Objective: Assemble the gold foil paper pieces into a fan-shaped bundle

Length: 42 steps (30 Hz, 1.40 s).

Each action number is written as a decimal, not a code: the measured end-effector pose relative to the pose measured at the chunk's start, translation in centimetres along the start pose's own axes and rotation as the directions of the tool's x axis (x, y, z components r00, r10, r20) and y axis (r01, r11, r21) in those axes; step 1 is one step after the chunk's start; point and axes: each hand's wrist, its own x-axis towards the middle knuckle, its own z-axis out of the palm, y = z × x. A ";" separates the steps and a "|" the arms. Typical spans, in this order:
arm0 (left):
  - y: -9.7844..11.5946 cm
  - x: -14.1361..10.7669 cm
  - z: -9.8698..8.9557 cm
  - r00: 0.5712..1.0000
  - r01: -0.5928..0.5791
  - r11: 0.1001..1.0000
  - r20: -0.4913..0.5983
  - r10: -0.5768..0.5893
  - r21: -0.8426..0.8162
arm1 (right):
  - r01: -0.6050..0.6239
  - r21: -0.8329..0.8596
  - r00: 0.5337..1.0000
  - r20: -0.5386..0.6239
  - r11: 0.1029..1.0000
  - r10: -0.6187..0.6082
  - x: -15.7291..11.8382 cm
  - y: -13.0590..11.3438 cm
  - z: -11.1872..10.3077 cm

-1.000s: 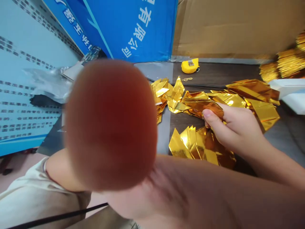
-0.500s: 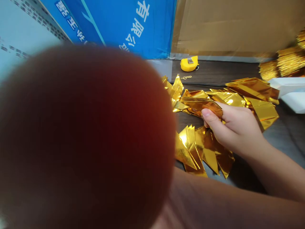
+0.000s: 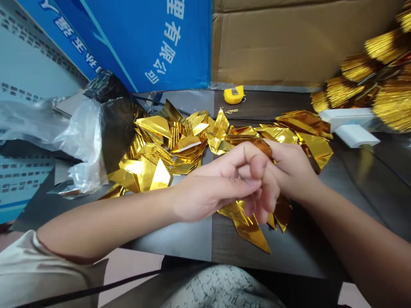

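Observation:
My left hand [image 3: 224, 182] reaches in from the left, in front of my right hand. Its fingers are loosely bent and apart, with nothing visible between them. Behind it, my right hand [image 3: 289, 167] is closed around folded gold foil paper [image 3: 263, 146]; the fingertips are hidden. Folded gold foil pieces [image 3: 279, 134] fan out just beyond the right hand. More gold foil pieces [image 3: 252, 233] lie below the hands, partly covered by them. On the left spreads a heap of folded gold foil pieces [image 3: 154, 128], some pointed.
A yellow tape measure [image 3: 233, 95] lies near the cardboard box [image 3: 266, 47]. A blue box [image 3: 154, 38] stands at the back left. Clear and black plastic bags [image 3: 86, 141] sit left. At right are a white box-like object [image 3: 356, 134] and ribbed gold foil bundles [image 3: 393, 100].
The large dark blur close to the camera is gone, uncovering the heap and bags. My left hand now shows in front of the right, which still grips foil. The view has shifted right.

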 end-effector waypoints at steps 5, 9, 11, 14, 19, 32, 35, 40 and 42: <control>0.3 1.1 -2.2 0.982 0.045 0.999 0.182 -0.042 -0.011 | 0.043 -0.037 0.998 -0.054 0.998 -0.045 0.1 0.5 0.2; 0.3 0.8 -2.6 0.977 0.046 0.998 0.209 -0.037 -0.040 | 0.043 -0.022 0.998 -0.052 0.999 -0.044 0.0 0.5 0.3; 0.4 0.9 -2.5 0.977 0.042 0.998 0.209 -0.032 -0.045 | 0.046 -0.017 0.998 -0.053 0.999 -0.047 0.0 0.5 0.3; 0.5 1.0 -2.4 0.979 0.028 0.999 0.201 -0.021 -0.032 | 0.045 -0.016 0.998 -0.042 0.999 -0.046 0.0 0.5 0.2; 0.3 0.9 -2.7 0.980 0.012 0.999 0.201 -0.004 -0.042 | 0.050 -0.020 0.998 -0.046 0.999 -0.051 0.0 0.7 0.3; 0.0 1.0 -2.9 0.973 0.014 1.000 0.232 -0.011 -0.011 | 0.030 -0.009 0.999 -0.028 1.000 -0.031 0.0 0.9 0.6; -0.1 1.0 -2.9 0.978 -0.056 0.995 0.207 0.037 0.084 | 0.022 -0.014 1.000 -0.016 1.000 -0.022 0.0 1.0 0.6; -0.4 1.0 -3.4 0.975 -0.208 0.945 0.132 0.180 0.251 | 0.027 -0.032 0.999 -0.021 0.999 -0.028 0.1 0.9 0.5; -0.5 1.1 -3.5 0.977 -0.208 0.949 0.085 0.193 0.239 | 0.029 -0.034 0.999 -0.018 0.999 -0.029 0.1 0.8 0.5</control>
